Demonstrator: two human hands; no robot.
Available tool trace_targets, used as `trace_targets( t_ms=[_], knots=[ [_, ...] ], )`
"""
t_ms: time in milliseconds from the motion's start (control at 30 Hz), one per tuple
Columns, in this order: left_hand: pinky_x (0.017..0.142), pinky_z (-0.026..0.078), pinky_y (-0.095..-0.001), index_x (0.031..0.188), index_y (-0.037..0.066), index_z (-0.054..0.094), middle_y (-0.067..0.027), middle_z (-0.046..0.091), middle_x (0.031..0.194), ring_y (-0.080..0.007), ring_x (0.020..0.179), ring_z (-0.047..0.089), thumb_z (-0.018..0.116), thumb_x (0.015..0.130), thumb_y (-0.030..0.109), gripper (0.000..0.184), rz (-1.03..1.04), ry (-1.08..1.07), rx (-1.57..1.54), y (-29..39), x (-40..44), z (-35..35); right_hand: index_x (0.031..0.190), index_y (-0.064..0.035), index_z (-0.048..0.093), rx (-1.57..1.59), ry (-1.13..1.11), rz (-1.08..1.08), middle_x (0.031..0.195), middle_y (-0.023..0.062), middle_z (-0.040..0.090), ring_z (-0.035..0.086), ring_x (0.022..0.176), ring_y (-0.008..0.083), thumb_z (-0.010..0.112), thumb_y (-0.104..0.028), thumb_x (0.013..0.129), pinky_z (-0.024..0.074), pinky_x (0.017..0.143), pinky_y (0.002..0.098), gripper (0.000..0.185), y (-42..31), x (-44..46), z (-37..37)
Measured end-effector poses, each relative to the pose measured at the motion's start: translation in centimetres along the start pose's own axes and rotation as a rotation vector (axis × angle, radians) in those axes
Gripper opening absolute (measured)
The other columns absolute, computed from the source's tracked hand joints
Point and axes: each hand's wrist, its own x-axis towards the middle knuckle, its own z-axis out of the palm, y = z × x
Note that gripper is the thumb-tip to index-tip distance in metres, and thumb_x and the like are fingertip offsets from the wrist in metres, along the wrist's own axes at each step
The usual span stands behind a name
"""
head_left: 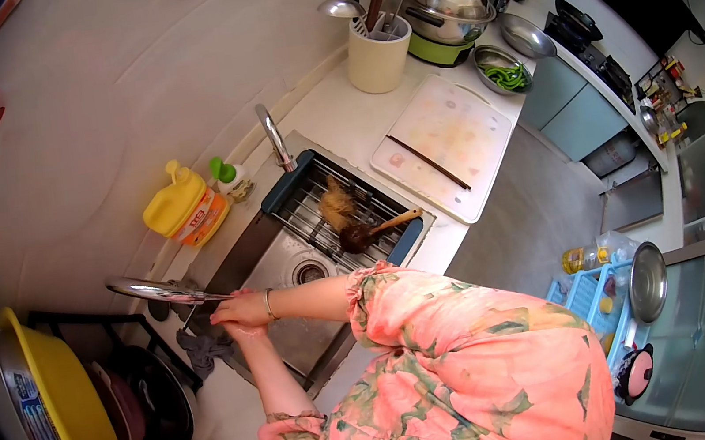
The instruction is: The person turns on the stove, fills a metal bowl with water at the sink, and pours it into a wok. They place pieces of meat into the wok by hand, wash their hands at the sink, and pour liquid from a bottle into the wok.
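Observation:
Over the left part of the sink (281, 323), my two hands touch each other beside the end of a curved chrome faucet (152, 288). My right hand (244, 307), with a bracelet at its wrist, lies over my left hand with its fingers closed on it. My left hand (245, 330) is wet and mostly covered, its fingers hidden. A dark grey cloth (202, 351) hangs at the sink edge just beside them. On the rack (303, 213) over the sink lie a brown fibrous scrubber (336, 207) and a dark-headed brush with a wooden handle (395, 221).
Behind the sink stand a yellow bottle (188, 208) and a green-topped pump bottle (229, 178). A cutting board (446, 150) with a dark stick, a utensil holder (380, 56) and a bowl of green vegetables (504, 71) are rightward. A yellow basin (66, 409) stands at left.

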Motion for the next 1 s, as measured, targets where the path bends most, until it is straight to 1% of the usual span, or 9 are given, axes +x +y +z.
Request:
trace_targets(
  t_ms=[67, 133, 233, 500, 667, 733, 833, 900, 1000],
  knots=[
    [0.082, 0.038, -0.0337, 0.093, 0.019, 0.05, 0.001, 0.049, 0.092, -0.0173, 0.087, 0.048, 0.04, 0.088, 0.038, 0.022, 0.035, 0.213, 0.035, -0.2, 1.9, -2.4, 0.121, -0.0091, 0.047, 0.047, -0.166, 0.257, 0.118, 0.004, 0.052, 0.048, 0.107, 0.015, 0.052, -0.027, 0.086, 0.0358, 0.094, 0.0308, 0.039, -0.5, 0.7, -1.2],
    [0.084, 0.038, -0.0362, 0.095, 0.017, 0.049, -0.0022, 0.048, 0.094, -0.0187, 0.093, 0.048, 0.035, 0.092, 0.03, 0.02, -0.113, -0.185, -0.961, -1.4, 7.2, -10.8, 0.108, -0.0171, 0.055, -0.574, -0.152, -0.079, 0.095, 0.0073, 0.056, 0.051, 0.095, 0.0246, 0.05, -0.013, 0.076, 0.0318, 0.097, 0.0408, 0.032, -0.1, 0.7, -2.6],
    [0.074, 0.041, -0.0364, 0.098, 0.012, 0.051, -0.004, 0.05, 0.101, -0.0187, 0.086, 0.05, 0.034, 0.093, 0.029, 0.025, -0.105, 0.267, -0.032, -1.7, -2.0, 4.7, 0.099, -0.0187, 0.061, -0.865, 0.044, -0.062, 0.087, 0.004, 0.056, 0.051, 0.094, 0.0218, 0.052, -0.017, 0.075, 0.0323, 0.096, 0.0449, 0.025, 0.7, 0.8, -3.1],
    [0.086, 0.04, -0.038, 0.109, 0.01, 0.051, -0.0087, 0.054, 0.109, -0.0227, 0.099, 0.051, 0.037, 0.092, 0.028, 0.029, -0.034, 0.142, -0.007, -0.1, 2.4, -1.4, 0.108, -0.0167, 0.055, -0.553, 0.019, 0.176, 0.095, 0.0071, 0.056, 0.049, 0.099, 0.0256, 0.055, -0.014, 0.075, 0.0389, 0.088, 0.0458, 0.033, -1.5, -0.7, -1.7],
    [0.091, 0.039, -0.0376, 0.113, 0.01, 0.05, -0.0105, 0.055, 0.112, -0.0239, 0.105, 0.051, 0.037, 0.092, 0.026, 0.03, -0.191, -1.241, -0.346, 1.4, 10.2, -10.0, 0.108, -0.0073, 0.051, 0.5, 0.546, 0.406, 0.096, 0.0066, 0.057, 0.054, 0.092, 0.0231, 0.052, -0.022, 0.086, 0.0439, 0.082, 0.0328, 0.027, 1.3, -1.1, 2.4],
    [0.096, 0.036, -0.0384, 0.11, 0.006, 0.053, -0.0157, 0.056, 0.109, -0.0269, 0.106, 0.051, 0.039, 0.089, 0.021, 0.029, 0.089, 0.455, 0.026, 1.1, 2.8, 1.4, 0.111, -0.01, 0.053, 0.324, 0.776, 0.226, 0.11, 0.0038, 0.056, 0.051, 0.102, 0.0159, 0.053, -0.03, 0.086, 0.038, 0.092, 0.0345, 0.033, 11.8, 2.2, 11.0],
    [0.1, 0.033, -0.0393, 0.113, 0.0, 0.05, -0.0169, 0.052, 0.118, -0.0285, 0.114, 0.046, 0.039, 0.087, 0.016, 0.032, 0.285, -0.346, -0.294, -1.2, 1.7, -0.3, 0.113, -0.0129, 0.052, 1.552, 0.43, 0.527, 0.11, 0.0071, 0.055, 0.05, 0.104, 0.0203, 0.048, -0.043, 0.086, 0.0378, 0.093, 0.0369, 0.04, 3.0, -0.1, -0.2],
    [0.104, 0.026, -0.0357, 0.123, -0.003, 0.041, -0.0165, 0.038, 0.132, -0.0248, 0.122, 0.038, 0.039, 0.087, 0.012, 0.039, 0.25, -0.026, -0.235, -1.4, -0.7, 2.7, 0.131, -0.0186, 0.036, 1.92, -0.107, 0.469, 0.128, 0.0099, 0.043, 0.04, 0.118, 0.0236, 0.055, -0.044, 0.082, 0.0279, 0.102, 0.0377, 0.058, 9.4, 0.1, 0.7],
    [0.101, 0.031, -0.0322, 0.125, -0.004, 0.039, -0.014, 0.041, 0.129, -0.0222, 0.118, 0.041, 0.041, 0.088, 0.01, 0.039, 0.374, 0.011, 0.028, -1.8, -0.4, 1.8, 0.121, -0.0109, 0.043, 1.75, 0.056, 0.65, 0.112, 0.0079, 0.051, 0.047, 0.104, 0.0208, 0.05, -0.042, 0.086, 0.036, 0.091, 0.0344, 0.047, 7.5, 0.5, 1.9]
  ],
)
